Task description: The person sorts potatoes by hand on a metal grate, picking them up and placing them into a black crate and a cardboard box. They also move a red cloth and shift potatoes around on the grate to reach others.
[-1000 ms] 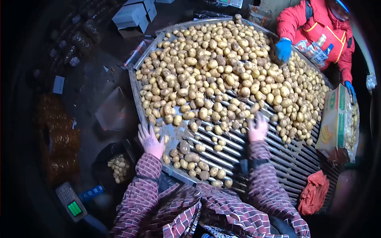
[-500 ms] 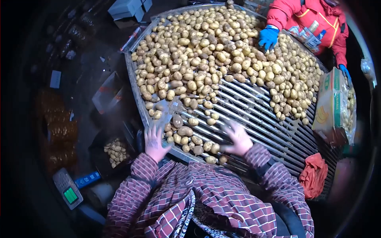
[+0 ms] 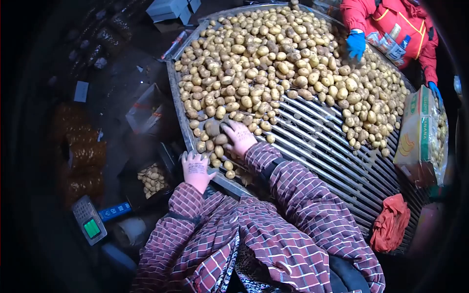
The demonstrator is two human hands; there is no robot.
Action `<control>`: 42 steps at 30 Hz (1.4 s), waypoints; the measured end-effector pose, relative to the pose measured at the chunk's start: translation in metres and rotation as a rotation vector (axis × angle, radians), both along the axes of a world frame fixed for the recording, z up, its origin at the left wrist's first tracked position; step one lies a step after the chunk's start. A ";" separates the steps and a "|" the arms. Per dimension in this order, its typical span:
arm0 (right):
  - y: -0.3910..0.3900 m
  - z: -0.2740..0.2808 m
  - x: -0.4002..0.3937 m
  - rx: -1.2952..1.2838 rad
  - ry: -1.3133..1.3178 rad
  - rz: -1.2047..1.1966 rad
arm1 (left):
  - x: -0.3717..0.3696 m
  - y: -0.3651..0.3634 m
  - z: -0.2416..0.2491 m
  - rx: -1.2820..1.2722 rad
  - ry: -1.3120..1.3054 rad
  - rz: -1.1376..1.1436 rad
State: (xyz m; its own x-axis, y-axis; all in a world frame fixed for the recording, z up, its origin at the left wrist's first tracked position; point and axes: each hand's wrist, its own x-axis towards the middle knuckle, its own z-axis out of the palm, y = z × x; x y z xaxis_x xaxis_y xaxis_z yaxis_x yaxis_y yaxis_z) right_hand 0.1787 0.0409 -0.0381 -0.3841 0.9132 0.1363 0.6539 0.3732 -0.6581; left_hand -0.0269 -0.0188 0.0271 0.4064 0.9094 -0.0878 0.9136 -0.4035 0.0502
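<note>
A large heap of potatoes (image 3: 273, 53) covers the far part of a slatted metal sorting table (image 3: 312, 141). My left hand (image 3: 196, 172) rests at the table's near left edge, fingers spread and holding nothing. Beside it, my right hand (image 3: 239, 138) is pressed against a few loose potatoes (image 3: 221, 139), its fingers apart along their right side. A darker potato (image 3: 212, 128), blurred, lies just past its fingertips. Several small potatoes (image 3: 228, 166) sit between my two hands.
Across the table a co-worker in a red jacket (image 3: 395, 24) has a blue-gloved hand (image 3: 355, 45) over the heap. A banana box (image 3: 413, 132) stands at the right, near a red cloth (image 3: 391, 222). Left are a scale (image 3: 90, 222) and a container of potatoes (image 3: 152, 179).
My right hand has swept left and away from me across the slats, bunching loose potatoes toward the left edge. My left hand stays by that edge. The co-worker's gloved hand has lifted slightly.
</note>
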 end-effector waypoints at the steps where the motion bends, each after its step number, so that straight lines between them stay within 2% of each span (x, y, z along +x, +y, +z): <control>1: 0.004 0.002 0.000 -0.076 -0.027 -0.008 | 0.008 0.003 0.008 -0.071 0.099 0.002; 3: -0.002 0.004 0.005 -0.038 0.008 -0.039 | 0.026 0.011 0.002 -0.206 0.329 0.021; 5: -0.021 0.020 0.020 -0.082 0.133 -0.112 | 0.038 0.018 -0.010 -0.263 0.425 0.037; 8: -0.058 0.039 0.062 -0.065 0.095 -0.144 | 0.035 0.021 -0.009 -0.301 0.414 0.016; 9: -0.072 0.040 0.077 -0.098 0.073 -0.177 | 0.029 0.020 -0.005 -0.302 0.295 0.026; 11: -0.100 0.043 0.104 -0.128 0.056 -0.262 | 0.009 0.019 -0.008 -0.160 -0.101 0.111; 12: -0.112 0.041 0.118 -0.153 0.051 -0.302 | -0.002 0.025 -0.011 -0.260 -0.406 0.254; 13: -0.122 0.041 0.128 -0.183 0.041 -0.355 | -0.007 0.034 0.014 -0.498 -0.862 0.512; 14: -0.129 0.047 0.133 -0.186 0.023 -0.398 | -0.021 0.050 0.026 -0.437 -1.086 0.590; 16: -0.150 0.061 0.146 -0.196 -0.023 -0.497 | -0.075 0.096 0.014 -0.232 -1.259 0.679; 17: -0.160 0.060 0.154 -0.281 -0.046 -0.477 | -0.092 0.117 0.021 -0.092 -1.358 0.746; 19: -0.179 0.067 0.155 -0.481 -0.095 -0.419 | -0.134 0.150 0.008 -0.003 -1.344 0.688; 21: -0.182 0.074 0.147 -0.841 -0.265 -0.256 | -0.120 0.155 0.018 -0.065 -1.518 0.707; 22: -0.186 0.065 0.137 -0.799 -0.233 -0.213 | -0.119 0.156 -0.003 -0.071 -1.563 0.639; 23: -0.176 0.076 0.121 -0.807 -0.140 -0.215 | -0.119 0.157 -0.029 -0.162 -1.569 0.651; 24: -0.169 0.063 0.109 -0.756 -0.099 -0.167 | -0.095 0.149 -0.027 -0.203 -1.468 0.611; 25: -0.154 0.060 0.096 -0.794 -0.052 -0.108 | -0.079 0.144 -0.042 -0.265 -1.504 0.607; 26: -0.140 0.058 0.088 -0.752 -0.006 -0.083 | -0.060 0.136 -0.036 -0.174 -1.052 0.550; 27: -0.133 0.041 0.087 -0.636 0.026 -0.054 | -0.036 0.131 -0.033 -0.289 -1.103 0.592; 28: -0.120 0.043 0.090 -0.628 0.019 0.009 | -0.025 0.132 -0.046 -0.289 -1.051 0.539; 29: -0.102 0.048 0.097 -0.619 0.010 0.080 | -0.001 0.129 -0.032 -0.305 -1.061 0.508; 31: -0.069 0.064 0.126 -0.468 0.090 -0.077 | 0.018 0.143 -0.037 -0.295 -1.013 0.485; 33: -0.031 0.095 0.175 -0.281 -0.088 -0.287 | 0.035 0.164 -0.029 -0.282 -1.026 0.439; 35: 0.004 0.097 0.234 -0.024 -0.054 -0.486 | 0.057 0.195 -0.021 -0.247 -0.969 0.385; 36: 0.023 0.093 0.267 0.038 -0.150 -0.549 | 0.066 0.215 -0.032 -0.249 -1.036 0.339; 37: 0.040 0.103 0.291 0.072 -0.198 -0.654 | 0.075 0.239 -0.040 -0.205 -0.981 0.255; 39: 0.083 0.085 0.353 0.209 -0.256 -0.770 | 0.111 0.274 -0.022 -0.176 -0.818 0.127; 40: 0.108 0.061 0.399 0.445 -0.687 -0.592 | 0.131 0.292 -0.024 -0.087 -0.786 0.056; 41: 0.126 0.067 0.414 0.436 -0.495 -0.697 | 0.153 0.309 -0.025 0.003 -0.754 -0.017; 42: 0.145 0.065 0.428 0.252 -0.268 -0.800 | 0.177 0.324 -0.020 -0.023 -0.742 -0.035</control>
